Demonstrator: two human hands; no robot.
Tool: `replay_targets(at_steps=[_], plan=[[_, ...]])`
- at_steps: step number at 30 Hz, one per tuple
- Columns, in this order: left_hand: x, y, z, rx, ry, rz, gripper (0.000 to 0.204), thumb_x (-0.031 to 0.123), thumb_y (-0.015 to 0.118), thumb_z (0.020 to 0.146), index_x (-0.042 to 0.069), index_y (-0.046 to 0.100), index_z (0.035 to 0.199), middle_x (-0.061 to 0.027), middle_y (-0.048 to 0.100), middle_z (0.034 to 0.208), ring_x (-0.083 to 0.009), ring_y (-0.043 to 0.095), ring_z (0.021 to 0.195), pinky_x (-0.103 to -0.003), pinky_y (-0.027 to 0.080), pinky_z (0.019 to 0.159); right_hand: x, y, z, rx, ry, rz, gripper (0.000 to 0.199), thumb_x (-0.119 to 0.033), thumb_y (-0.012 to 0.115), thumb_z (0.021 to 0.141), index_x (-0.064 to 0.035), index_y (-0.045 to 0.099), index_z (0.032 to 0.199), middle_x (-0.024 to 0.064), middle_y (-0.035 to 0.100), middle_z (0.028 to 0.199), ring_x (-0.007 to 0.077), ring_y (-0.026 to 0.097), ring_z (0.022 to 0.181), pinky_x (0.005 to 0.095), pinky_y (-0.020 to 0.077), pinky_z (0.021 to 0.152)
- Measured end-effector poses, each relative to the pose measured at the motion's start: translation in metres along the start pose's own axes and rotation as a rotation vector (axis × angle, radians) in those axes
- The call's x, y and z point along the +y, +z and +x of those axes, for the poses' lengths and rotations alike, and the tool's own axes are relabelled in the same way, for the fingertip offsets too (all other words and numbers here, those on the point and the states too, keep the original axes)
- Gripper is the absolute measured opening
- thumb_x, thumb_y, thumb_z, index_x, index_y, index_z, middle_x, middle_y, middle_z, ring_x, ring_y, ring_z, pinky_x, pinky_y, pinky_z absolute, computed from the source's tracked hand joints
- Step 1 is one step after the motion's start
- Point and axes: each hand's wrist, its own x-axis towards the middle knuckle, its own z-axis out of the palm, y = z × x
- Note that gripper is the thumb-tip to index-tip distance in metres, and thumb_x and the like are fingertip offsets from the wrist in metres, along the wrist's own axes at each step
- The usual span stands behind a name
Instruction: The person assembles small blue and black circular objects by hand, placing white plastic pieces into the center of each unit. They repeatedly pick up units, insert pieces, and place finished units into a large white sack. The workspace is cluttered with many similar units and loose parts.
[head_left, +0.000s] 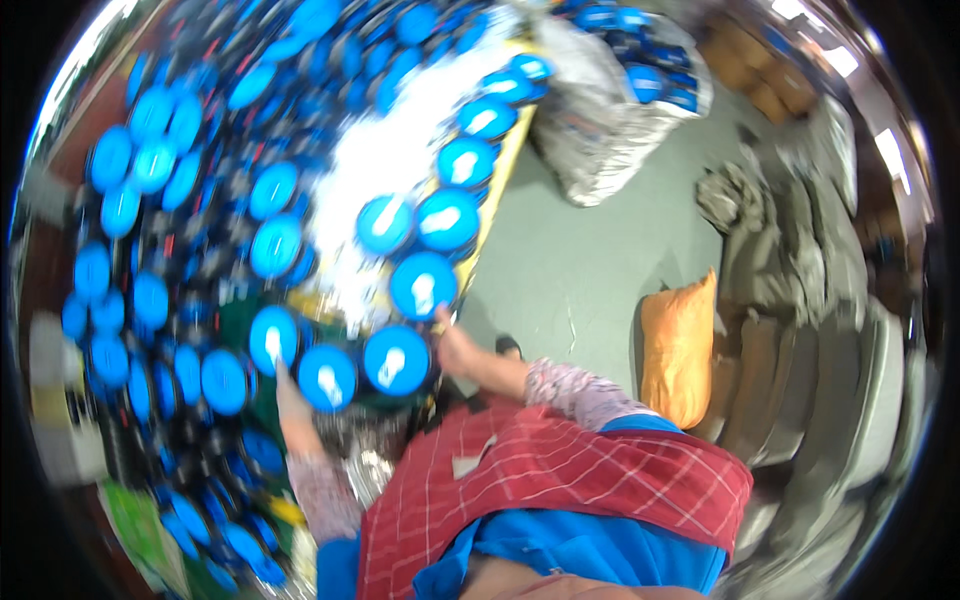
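Observation:
Several round containers with bright blue lids and dark sides stand close together in front of me. My left hand [289, 393] reaches up to one blue-lidded container [273, 338], its stretched fingertips touching the near rim. On the other side, my right hand [458, 347] lies against the edge of a second blue-lidded container [423, 284], thumb pointing up and fingers partly hidden. Between the hands sit a third container [327, 378] and another lid [397, 361]. Neither hand visibly encloses a container. Motion blurs the finger detail.
Many more blue-lidded containers [152, 165] crowd the left and far side. White wrapping [375, 160] lies among them, beside a yellow edge [508, 170]. A large pale sack [600, 120] holds more containers. An orange sack [678, 350] and stacked grey bundles [790, 260] stand right on the green floor [570, 270].

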Motion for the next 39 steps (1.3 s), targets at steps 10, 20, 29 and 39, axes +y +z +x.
replay_targets(at_steps=[10,20,29,39], plan=[[0.077,0.051,-0.027,0.583,-0.161,-0.373,0.057,0.037,0.061,0.096,-0.005,0.053,0.134,-0.0162,0.06,0.126,-0.0263,0.063,0.104,-0.038,0.053,0.091,-0.205,-0.081,-0.148,0.323,-0.338,-0.48,0.063,-0.039,0.068,0.092,-0.0012,0.045,0.137,0.0104,0.058,0.118,0.0158,0.055,0.104,0.0319,0.0513,0.086],[0.254,0.338,0.059,0.426,0.194,-0.114,0.037,0.019,0.061,0.095,-0.007,0.057,0.121,-0.0138,0.063,0.117,-0.0213,0.059,0.1,-0.035,0.049,0.088,-0.427,-0.237,-0.289,0.665,-0.926,-1.026,0.042,-0.026,0.074,0.086,-0.0001,0.062,0.117,0.015,0.071,0.102,0.0226,0.068,0.092,0.0351,0.052,0.083],[0.392,0.61,0.245,-0.243,0.398,-0.071,0.038,0.01,0.063,0.089,-0.005,0.058,0.124,-0.0111,0.067,0.114,-0.0179,0.061,0.101,-0.031,0.046,0.092,-0.637,-0.247,-0.331,1.045,-1.311,-1.102,0.03,-0.019,0.076,0.081,0.0006,0.061,0.098,0.0109,0.059,0.076,0.0204,0.055,0.064,0.0327,0.0461,0.061],[0.477,0.919,0.512,0.284,1.266,0.463,0.047,0.036,0.08,0.077,0.004,0.068,0.109,-0.0142,0.066,0.081,-0.0299,0.065,0.078,-0.039,0.052,0.072,-1.003,-0.145,-0.234,1.073,-2.08,-1.528,0.039,-0.022,0.083,0.076,-0.0036,0.064,0.105,0.014,0.065,0.081,0.0279,0.065,0.062,0.0359,0.0525,0.059]])
